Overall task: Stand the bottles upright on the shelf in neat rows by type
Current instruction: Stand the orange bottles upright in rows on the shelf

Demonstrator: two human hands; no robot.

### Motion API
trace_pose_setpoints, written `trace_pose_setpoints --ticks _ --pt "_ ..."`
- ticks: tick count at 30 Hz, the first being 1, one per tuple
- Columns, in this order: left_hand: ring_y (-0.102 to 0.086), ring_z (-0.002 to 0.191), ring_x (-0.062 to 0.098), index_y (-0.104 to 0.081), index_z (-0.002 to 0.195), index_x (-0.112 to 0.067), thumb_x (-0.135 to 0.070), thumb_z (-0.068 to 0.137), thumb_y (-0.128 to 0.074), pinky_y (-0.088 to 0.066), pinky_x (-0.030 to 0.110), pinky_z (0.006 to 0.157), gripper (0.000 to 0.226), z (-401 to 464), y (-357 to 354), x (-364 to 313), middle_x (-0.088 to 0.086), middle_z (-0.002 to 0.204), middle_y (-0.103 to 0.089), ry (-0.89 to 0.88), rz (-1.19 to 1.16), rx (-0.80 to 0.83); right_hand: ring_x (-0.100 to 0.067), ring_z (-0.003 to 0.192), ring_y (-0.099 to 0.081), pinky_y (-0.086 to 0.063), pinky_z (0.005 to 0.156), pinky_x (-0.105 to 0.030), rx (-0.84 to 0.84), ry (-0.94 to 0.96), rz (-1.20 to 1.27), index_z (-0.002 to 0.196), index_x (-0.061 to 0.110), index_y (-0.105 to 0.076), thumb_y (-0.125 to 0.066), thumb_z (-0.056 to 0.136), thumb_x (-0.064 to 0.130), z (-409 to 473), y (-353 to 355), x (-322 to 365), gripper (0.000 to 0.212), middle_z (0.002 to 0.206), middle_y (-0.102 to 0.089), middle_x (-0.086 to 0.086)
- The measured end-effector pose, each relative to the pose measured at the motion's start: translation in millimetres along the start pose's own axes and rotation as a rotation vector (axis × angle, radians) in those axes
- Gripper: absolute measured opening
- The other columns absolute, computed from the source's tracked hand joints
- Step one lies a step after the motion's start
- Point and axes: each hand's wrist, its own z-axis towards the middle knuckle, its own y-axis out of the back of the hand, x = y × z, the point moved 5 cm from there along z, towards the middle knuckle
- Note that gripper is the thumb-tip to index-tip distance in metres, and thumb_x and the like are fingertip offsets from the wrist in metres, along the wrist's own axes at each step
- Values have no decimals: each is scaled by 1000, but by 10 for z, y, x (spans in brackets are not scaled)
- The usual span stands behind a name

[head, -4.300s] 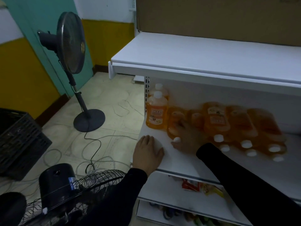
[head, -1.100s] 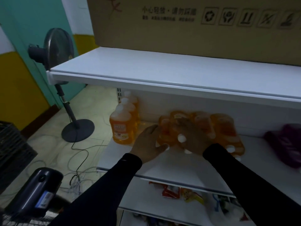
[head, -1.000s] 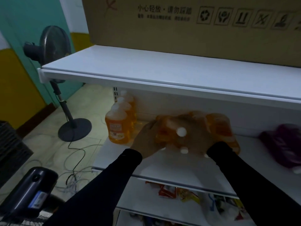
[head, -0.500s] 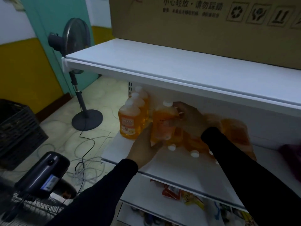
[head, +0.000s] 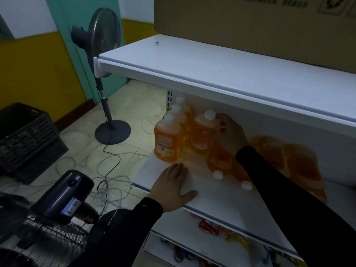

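White metal shelving [head: 221,201] carries the stock under a dim upper deck. Right hand [head: 232,130] grips the shoulder of an upright orange plastic bottle with white cap [head: 202,132], set just right of the standing row of three matching bottles [head: 168,139] at the shelf's left end. Left hand [head: 173,186] rests flat, fingers extended, holding nothing. Liquid-filled bottles are likely heavy and smooth; grasp at the shoulder or neck. Remaining orange bottles lying flat [head: 219,158] are partly covered by the right sleeve; their count is unclear, and labels are unreadable.
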Motion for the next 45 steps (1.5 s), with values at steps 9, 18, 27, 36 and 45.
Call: trace_pose_setpoints --ticks 9,18,27,36,45 --pt "-36 130 16 -7 150 -36 -62 70 -70 -40 30 95 105 379 521 -581 0 148 -32 143 -598 -405 4 83 -59 -42 64 -10 -88 10 -32 106 42 -56 -71 59 70 -461 309 261 56 92 -61 20" --pt "-52 110 -13 -28 130 -54 -20 62 -87 -51 14 80 97 617 573 -771 -37 117 -51 -67 -1062 -83 9 115 -52 -49 82 -14 414 -42 248 123 68 -37 -82 58 60 -618 669 120 79 120 -51 39" --pt "-52 115 -7 -32 129 -66 -33 69 -84 -49 10 79 86 531 535 -710 -29 124 -55 -25 -1091 84 -4 112 -60 -51 84 -21 314 94 202 110 43 -64 -86 51 60 -436 570 229 65 115 -65 19" --pt "-64 106 6 -53 125 -32 -22 71 -84 -55 28 85 64 611 654 -598 -8 116 -68 15 -1197 -37 11 117 -50 -45 95 -12 432 82 103 130 57 -40 -80 67 48 -453 454 348 76 128 -51 37" --pt "-26 142 19 -16 153 -23 -68 87 -45 -26 33 113 85 227 293 -269 2 157 -26 70 -216 73 11 97 -59 -50 79 -11 67 129 96 113 43 -55 -89 57 41 -158 338 267 66 103 -60 28"
